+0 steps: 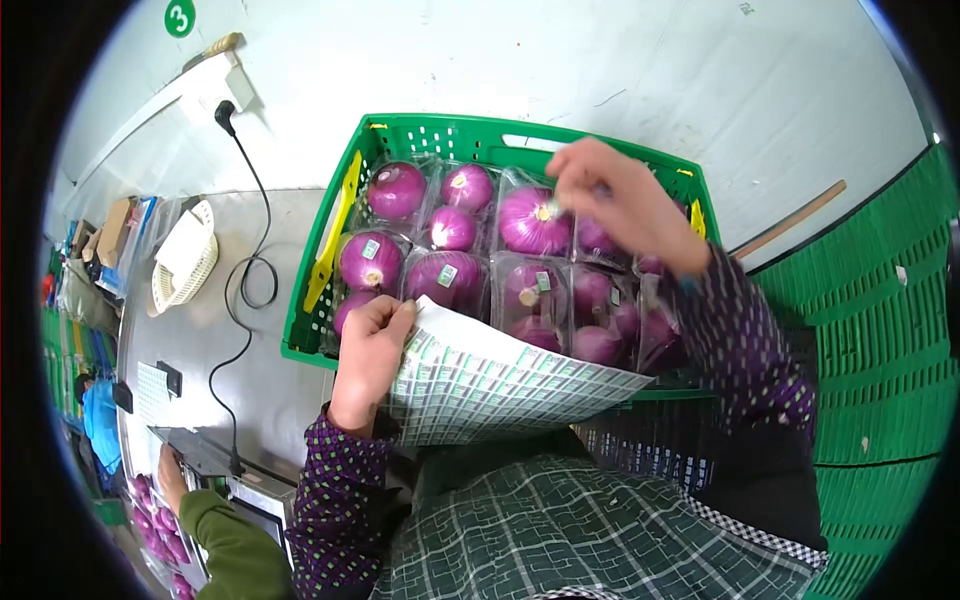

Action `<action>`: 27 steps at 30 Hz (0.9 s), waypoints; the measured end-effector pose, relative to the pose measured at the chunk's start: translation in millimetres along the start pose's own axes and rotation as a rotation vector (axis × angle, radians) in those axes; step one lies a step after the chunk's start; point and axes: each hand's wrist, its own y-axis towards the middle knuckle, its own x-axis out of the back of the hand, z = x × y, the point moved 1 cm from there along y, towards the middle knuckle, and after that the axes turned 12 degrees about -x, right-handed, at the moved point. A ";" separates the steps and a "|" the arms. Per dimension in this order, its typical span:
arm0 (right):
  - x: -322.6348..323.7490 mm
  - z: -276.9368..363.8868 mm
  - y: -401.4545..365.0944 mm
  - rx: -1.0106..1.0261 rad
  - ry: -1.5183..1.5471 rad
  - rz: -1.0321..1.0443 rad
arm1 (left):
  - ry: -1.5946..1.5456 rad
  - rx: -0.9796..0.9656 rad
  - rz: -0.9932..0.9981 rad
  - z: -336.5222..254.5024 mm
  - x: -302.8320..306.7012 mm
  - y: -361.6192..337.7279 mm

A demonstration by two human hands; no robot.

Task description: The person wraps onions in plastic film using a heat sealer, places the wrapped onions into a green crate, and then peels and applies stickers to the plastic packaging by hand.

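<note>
My left hand [372,362] pinches the corner of a sheet of small printed stickers [500,375], which hangs over the near side of a green crate [322,215]. Inside the crate lie purple onions in clear plastic packs. My right hand [618,205] is over the crate's far right part, its fingers closed in a pinch beside a wrapped onion [532,222]. Anything in that pinch is too small and blurred to make out. Stickers show on several packs, among them a front-left onion [370,262] and a larger one [445,280] beside it.
On the metal table [300,215] to the left are a white basket [185,260] and a black cable [250,200]. A co-worker's green sleeve [235,545] reaches in at lower left, near more onions [155,520]. Stacked green crates [880,320] stand at right.
</note>
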 end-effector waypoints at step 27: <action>-81.9 40.3 -18.2 0.391 -0.043 0.326 | 0.091 0.048 -0.249 -8.9 43.4 -1.4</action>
